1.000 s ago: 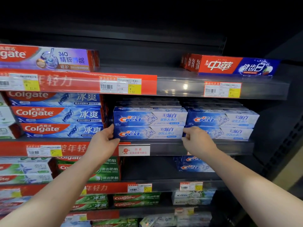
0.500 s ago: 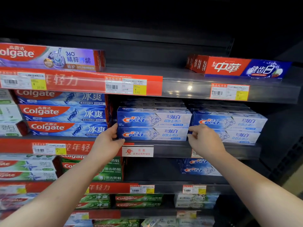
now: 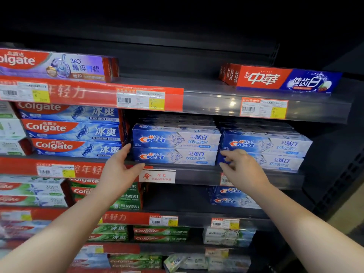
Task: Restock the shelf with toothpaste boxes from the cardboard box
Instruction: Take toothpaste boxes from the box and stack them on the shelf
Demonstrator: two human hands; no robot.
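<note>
Crest toothpaste boxes (image 3: pixel 175 146) are seen stacked two high at the centre of the frame, on the middle shelf (image 3: pixel 197 173). Light, stiff cartons are judged likely, smooth-faced and easily dented, best taken by the short ends. The left hand (image 3: pixel 120 170) is spread open, fingertips touching the stack's left end. The right hand (image 3: pixel 241 166) is loosely curled at its right end, against a neighbouring Crest stack (image 3: pixel 275 148). Neither grip is closed around a box.

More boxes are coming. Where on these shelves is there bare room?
Top shelf: bare between the purple Colgate box and the red-and-blue box. Below the Crest stacks, a dark gap left of the lower Crest boxes. The Colgate stack side is packed.
</note>
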